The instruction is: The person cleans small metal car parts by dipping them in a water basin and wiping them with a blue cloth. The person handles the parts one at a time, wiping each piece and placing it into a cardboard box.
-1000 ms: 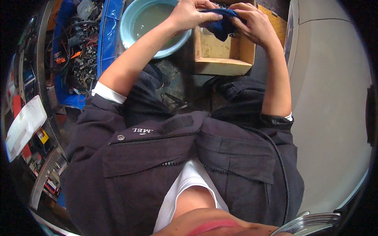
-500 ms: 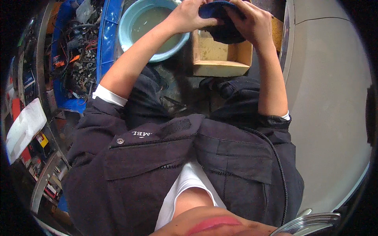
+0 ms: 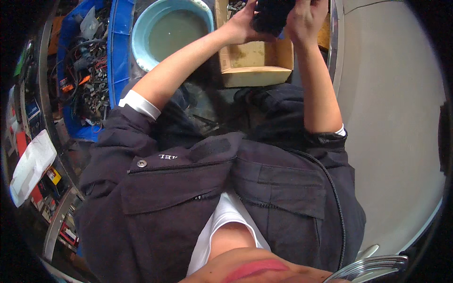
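Over a yellowish open box (image 3: 257, 70), I hold up a black, rough-textured piece (image 3: 272, 16) that looks like cloth; its exact kind I cannot make out. My left hand (image 3: 243, 26) grips it from the left, thumb along its lower edge. On the other side my right hand (image 3: 309, 21) is closed at its right edge, fingers partly smeared and cut by the top of the picture. A bit of blue shows beneath the piece, beside the right hand. Small metal parts (image 3: 236, 6) lie in the box's far end.
A light blue basin (image 3: 141, 47) of murky water stands left of the box. Farther left, a blue bin (image 3: 120, 52) borders tangled wires and parts (image 3: 96, 70). Shelving with boxes (image 3: 33, 111) and a white sheet (image 3: 33, 165) runs along the left. A large grey panel (image 3: 391, 118) fills the right.
Both hands have moved a little farther away with the piece and turned it. Its blue side faced me before; now mostly the black side shows. The view has shifted slightly.
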The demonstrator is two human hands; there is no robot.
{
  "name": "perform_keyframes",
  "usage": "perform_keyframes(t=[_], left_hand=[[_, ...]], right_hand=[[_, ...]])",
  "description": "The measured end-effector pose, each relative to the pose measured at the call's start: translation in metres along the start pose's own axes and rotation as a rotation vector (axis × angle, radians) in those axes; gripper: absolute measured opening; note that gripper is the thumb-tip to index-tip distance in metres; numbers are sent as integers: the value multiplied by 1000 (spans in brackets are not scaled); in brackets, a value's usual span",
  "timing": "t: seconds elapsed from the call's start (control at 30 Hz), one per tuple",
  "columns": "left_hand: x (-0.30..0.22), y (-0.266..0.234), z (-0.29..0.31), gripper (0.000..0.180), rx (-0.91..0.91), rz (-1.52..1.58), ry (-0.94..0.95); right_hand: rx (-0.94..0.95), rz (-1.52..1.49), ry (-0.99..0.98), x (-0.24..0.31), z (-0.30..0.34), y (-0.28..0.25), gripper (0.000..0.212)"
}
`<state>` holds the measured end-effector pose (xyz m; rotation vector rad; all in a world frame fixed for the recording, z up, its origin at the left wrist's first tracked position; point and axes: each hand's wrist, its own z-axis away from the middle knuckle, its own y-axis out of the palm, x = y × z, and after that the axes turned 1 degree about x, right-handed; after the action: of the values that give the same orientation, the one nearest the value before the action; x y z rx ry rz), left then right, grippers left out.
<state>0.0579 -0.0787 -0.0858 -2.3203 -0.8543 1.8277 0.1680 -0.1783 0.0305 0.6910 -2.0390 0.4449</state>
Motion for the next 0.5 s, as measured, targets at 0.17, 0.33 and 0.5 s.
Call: perform_keyframes(t=[0.17,0.33,0.5], left_hand=[[-4,0,1,77,102,-152,-236],[24,-39,-22,74,103,-359,-283],[-36,-59,-41,41,-132,-276,131]], right_hand=[[-62,-106,82,-8,-12,-22,17],[-131,213,197,-8,-22,-48,26],[462,916,475,9,-24,-66,41]])
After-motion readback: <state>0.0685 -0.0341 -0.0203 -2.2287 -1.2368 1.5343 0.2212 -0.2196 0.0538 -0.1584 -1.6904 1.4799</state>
